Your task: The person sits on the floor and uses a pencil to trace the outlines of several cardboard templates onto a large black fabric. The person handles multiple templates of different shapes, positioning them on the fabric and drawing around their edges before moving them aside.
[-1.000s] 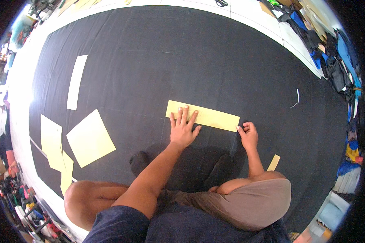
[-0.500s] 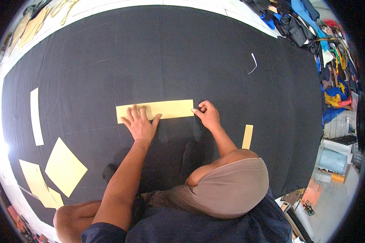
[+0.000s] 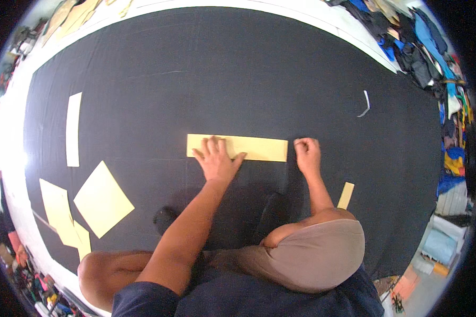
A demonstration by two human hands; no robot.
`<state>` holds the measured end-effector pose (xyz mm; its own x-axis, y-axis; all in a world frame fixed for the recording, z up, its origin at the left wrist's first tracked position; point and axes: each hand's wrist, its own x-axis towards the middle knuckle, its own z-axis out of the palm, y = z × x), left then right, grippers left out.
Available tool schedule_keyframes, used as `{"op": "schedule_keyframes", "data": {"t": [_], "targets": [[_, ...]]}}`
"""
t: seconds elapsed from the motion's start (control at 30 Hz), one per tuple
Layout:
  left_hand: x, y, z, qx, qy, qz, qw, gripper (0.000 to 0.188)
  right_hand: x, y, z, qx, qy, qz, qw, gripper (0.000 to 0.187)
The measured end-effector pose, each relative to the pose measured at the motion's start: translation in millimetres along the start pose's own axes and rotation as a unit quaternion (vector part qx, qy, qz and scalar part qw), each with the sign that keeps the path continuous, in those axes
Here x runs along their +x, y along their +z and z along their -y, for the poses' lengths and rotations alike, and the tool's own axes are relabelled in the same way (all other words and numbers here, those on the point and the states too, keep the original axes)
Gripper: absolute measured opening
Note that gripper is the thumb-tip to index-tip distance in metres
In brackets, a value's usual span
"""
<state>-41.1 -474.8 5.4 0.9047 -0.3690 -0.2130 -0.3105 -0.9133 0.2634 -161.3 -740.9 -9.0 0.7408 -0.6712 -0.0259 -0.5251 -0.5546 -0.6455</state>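
A long pale-yellow paper strip (image 3: 262,148) lies flat on a wide black cloth (image 3: 238,79). My left hand (image 3: 218,161) presses on its left half, fingers spread and thumb stretched along the near edge. Just past the strip's right end, my right hand (image 3: 309,155) hovers over or rests on the cloth with its fingers curled together in a pinch. Whatever it may hold is too small to make out. Faint pale lines run across the cloth.
At the left lie a yellow diamond-shaped paper (image 3: 103,199), more yellow pieces (image 3: 58,211) and a white strip (image 3: 74,129). A short yellow strip (image 3: 346,195) sits beside my knee, and a thin white scrap (image 3: 366,103) lies far right. Heaped clothes (image 3: 415,58) edge the cloth.
The whole view has shifted, so things appear further right. My right hand has drawn off the strip's right end, and its fingers have closed more tightly. My left hand stays on the strip.
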Motion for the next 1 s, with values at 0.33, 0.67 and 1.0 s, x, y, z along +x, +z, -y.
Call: {"op": "schedule_keyframes", "data": {"t": [0.33, 0.67, 1.0], "targets": [[-1, 3, 4, -0.006, 0.005, 0.013, 1.0, 0.089, 19, 96, 146, 0.241, -0.035, 0.221, 0.944, 0.044], [-4, 31, 12, -0.026, -0.002, -0.004, 1.0, 0.1, 2, 149, 203, 0.153, -0.203, 0.292, 0.922, 0.023], [-5, 28, 12, -0.046, -0.01, 0.048, 0.998, 0.095, -2, 158, 205, 0.15, -0.216, 0.291, 0.92, 0.024]]}}
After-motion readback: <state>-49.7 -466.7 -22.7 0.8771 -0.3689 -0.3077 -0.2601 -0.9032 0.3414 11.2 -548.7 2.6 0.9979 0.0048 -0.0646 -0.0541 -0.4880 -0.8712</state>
